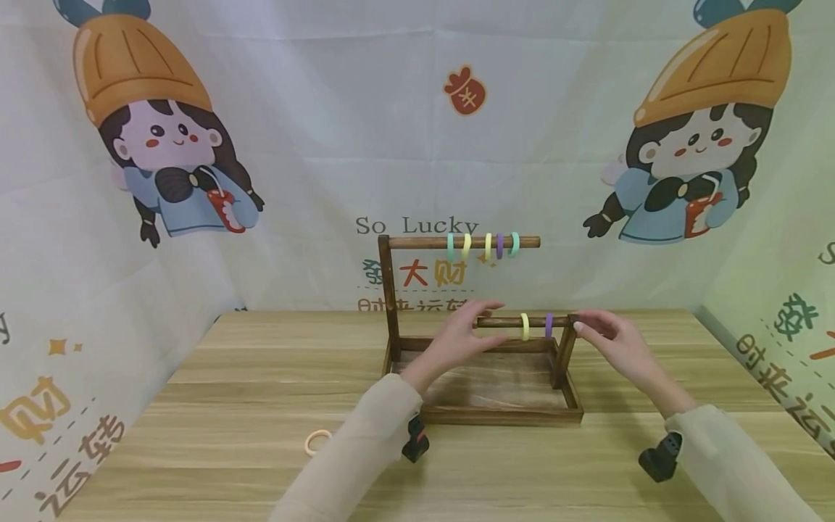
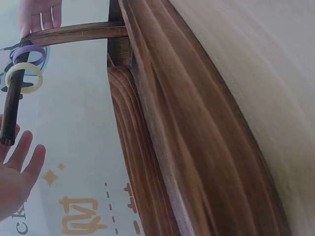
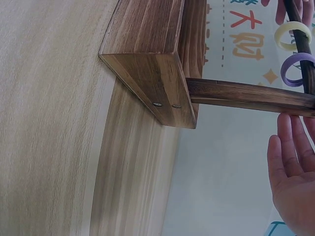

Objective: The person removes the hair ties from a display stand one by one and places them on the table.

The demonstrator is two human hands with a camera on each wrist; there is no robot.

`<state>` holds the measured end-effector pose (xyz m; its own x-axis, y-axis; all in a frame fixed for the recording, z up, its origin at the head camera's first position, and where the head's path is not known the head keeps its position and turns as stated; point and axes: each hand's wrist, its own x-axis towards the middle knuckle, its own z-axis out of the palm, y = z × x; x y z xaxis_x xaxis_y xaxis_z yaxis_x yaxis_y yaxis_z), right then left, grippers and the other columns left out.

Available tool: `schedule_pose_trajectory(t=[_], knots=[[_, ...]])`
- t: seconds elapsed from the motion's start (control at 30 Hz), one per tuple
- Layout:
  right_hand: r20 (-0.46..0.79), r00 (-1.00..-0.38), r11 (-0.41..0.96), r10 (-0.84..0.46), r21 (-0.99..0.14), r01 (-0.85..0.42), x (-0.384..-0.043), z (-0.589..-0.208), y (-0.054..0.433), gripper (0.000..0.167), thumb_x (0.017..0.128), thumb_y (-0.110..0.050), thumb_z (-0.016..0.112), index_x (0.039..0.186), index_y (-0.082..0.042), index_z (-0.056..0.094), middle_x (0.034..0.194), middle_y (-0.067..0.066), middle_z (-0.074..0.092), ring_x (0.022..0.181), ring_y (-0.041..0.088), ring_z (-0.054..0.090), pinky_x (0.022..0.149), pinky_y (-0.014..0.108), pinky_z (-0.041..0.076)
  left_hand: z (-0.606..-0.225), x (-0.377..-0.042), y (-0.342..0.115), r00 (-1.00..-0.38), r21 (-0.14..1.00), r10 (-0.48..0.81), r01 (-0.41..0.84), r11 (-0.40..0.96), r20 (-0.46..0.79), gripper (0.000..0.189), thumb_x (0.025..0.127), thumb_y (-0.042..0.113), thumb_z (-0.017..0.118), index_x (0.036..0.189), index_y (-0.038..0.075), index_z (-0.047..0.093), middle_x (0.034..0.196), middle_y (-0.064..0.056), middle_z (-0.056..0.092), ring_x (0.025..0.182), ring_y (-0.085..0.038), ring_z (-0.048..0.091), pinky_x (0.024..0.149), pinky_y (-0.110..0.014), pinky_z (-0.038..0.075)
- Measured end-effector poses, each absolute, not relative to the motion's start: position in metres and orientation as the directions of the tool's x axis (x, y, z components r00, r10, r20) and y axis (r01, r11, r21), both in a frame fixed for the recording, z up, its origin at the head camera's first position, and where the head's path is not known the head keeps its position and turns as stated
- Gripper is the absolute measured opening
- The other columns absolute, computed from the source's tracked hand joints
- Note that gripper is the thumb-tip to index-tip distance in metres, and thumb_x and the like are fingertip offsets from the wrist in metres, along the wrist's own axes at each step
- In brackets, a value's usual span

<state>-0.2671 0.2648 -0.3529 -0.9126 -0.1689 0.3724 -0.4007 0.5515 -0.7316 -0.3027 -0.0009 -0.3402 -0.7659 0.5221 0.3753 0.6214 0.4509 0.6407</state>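
A dark wooden rack (image 1: 501, 415) stands on the table, with a tall upper bar (image 1: 417, 242) and a lower bar (image 1: 502, 322). On the lower bar hang a yellow ring (image 1: 525, 326) and a purple ring (image 1: 549, 325). My left hand (image 1: 459, 335) is at this bar's free end, fingers above and thumb below, spread apart; no ring is in it. My right hand (image 1: 616, 344) touches the top of the short post (image 1: 565, 355) with its fingertips. In the right wrist view its fingers (image 3: 290, 152) look straight.
Several green, yellow and purple rings hang on the upper bar, among them a purple ring (image 1: 499, 246). A pale orange ring (image 1: 317, 442) lies on the table (image 1: 228, 406), left of the rack and beside my left sleeve. A printed cloth (image 1: 326, 130) hangs behind.
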Motion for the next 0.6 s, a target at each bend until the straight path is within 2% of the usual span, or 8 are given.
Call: schedule_pose_trajectory(t=[0.2, 0.6], knots=[[0.374, -0.911, 0.540, -0.172, -0.738, -0.405, -0.267, -0.353, 0.265, 0.039, 0.092, -0.026, 0.048, 0.120, 0.000, 0.050, 0.114, 0.017, 0.054, 0.095, 0.006, 0.050, 0.075, 0.018, 0.043, -0.336, -0.304, 0.004, -0.759, 0.618, 0.552, 0.627, 0.475, 0.346, 0.053, 0.081, 0.031, 0.064, 0.126, 0.011, 0.047, 0.122, -0.002, 0.048, 0.110, -0.017, 0.044, 0.089, -0.030, 0.037], [0.368, -0.914, 0.547, -0.170, -0.737, -0.398, -0.266, -0.352, 0.264, 0.041, 0.092, -0.028, 0.048, 0.120, 0.001, 0.050, 0.114, 0.017, 0.054, 0.094, 0.005, 0.050, 0.075, 0.019, 0.043, -0.328, -0.308, 0.018, -0.721, 0.543, 0.615, 0.671, 0.505, 0.320, 0.054, 0.081, 0.032, 0.064, 0.126, 0.010, 0.046, 0.124, -0.003, 0.047, 0.111, -0.017, 0.043, 0.092, -0.026, 0.034]])
